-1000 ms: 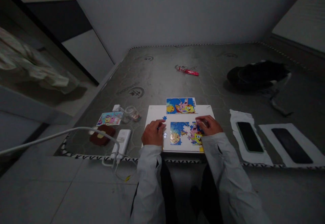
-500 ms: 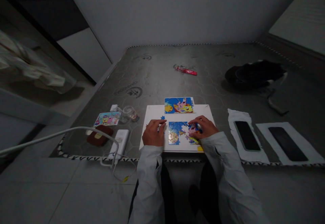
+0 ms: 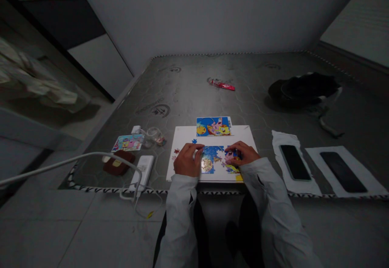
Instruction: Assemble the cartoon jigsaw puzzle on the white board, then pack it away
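On a white box [image 3: 179, 138] lies a partly joined jigsaw puzzle [image 3: 209, 158] with a blue cartoon picture; a jagged gap shows in its upper middle. My left hand [image 3: 187, 160] is at the puzzle's upper left edge, thumb and fingertips pinched together. Whatever is between them is too small to make out. Over the puzzle's right section curves my right hand [image 3: 247, 154], its thumb and index finger apart, touching the pieces there. A picture card [image 3: 214, 126] of the same scene lies at the box's far edge. Loose pieces, one a blue puzzle piece [image 3: 194, 141], lie left of the puzzle.
To the left are a second picture card [image 3: 128, 142], a brown case [image 3: 119, 163], a white power bank [image 3: 143, 170] and a looping white cable [image 3: 91, 154]. Two phones [image 3: 294, 162] lie on white cloths at right. Farther back are a red wrapper [image 3: 223, 84] and a dark bag [image 3: 305, 90].
My left hand has moved right to the puzzle's left edge, and its fingertips have come together. Reddish loose pieces behind it now show. My right hand stays nearly still.
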Demonstrator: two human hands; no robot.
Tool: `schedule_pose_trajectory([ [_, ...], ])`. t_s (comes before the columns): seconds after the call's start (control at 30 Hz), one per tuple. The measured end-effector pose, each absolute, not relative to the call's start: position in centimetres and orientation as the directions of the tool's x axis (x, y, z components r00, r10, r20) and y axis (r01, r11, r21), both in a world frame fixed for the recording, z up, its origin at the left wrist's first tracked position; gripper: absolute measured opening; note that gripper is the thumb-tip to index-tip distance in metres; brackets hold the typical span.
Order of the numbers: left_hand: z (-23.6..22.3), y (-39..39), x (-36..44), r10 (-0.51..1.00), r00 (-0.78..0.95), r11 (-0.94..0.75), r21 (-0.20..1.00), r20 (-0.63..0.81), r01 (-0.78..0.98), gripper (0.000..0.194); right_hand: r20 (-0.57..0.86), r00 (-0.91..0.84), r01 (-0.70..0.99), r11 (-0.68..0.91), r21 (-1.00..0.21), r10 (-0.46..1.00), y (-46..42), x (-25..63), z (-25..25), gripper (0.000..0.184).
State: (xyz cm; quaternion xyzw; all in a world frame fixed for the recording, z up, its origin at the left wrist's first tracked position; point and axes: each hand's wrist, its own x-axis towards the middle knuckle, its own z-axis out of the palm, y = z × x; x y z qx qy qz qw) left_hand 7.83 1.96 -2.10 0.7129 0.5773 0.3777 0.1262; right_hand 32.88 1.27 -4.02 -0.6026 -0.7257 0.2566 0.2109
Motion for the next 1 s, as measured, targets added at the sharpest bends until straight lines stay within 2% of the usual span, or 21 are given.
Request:
schedule_pose_trajectory([
  [0.43, -1.83, 1.9, 7.93, 0.917, 0.05, -0.3, 0.602, 0.397, 0.74, 0.014, -0.008, -0.174, 0.749, 0.127, -0.65, 0.985, 1.23, 32.84, -4.03, 0.04],
  [0.6, -1.93, 1.93, 7.94, 0.909, 0.064, -0.32, 0.591, 0.412, 0.74, 0.013, -0.035, -0.176, 0.768, 0.115, -0.63, 0.984, 1.29, 32.83, -4.11, 0.04],
  [0.8, -2.18, 2.02, 8.01, 0.897, 0.063, -0.341, 0.596, 0.437, 0.727, 0.013, -0.005, -0.167, 0.785, 0.13, -0.605, 0.986, 1.24, 32.7, -3.96, 0.038],
  [1.0, -2.27, 2.01, 8.07, 0.902, 0.047, -0.331, 0.616, 0.43, 0.715, 0.013, -0.051, -0.159, 0.8, 0.098, -0.591, 0.986, 1.0, 32.34, -3.24, 0.037],
])
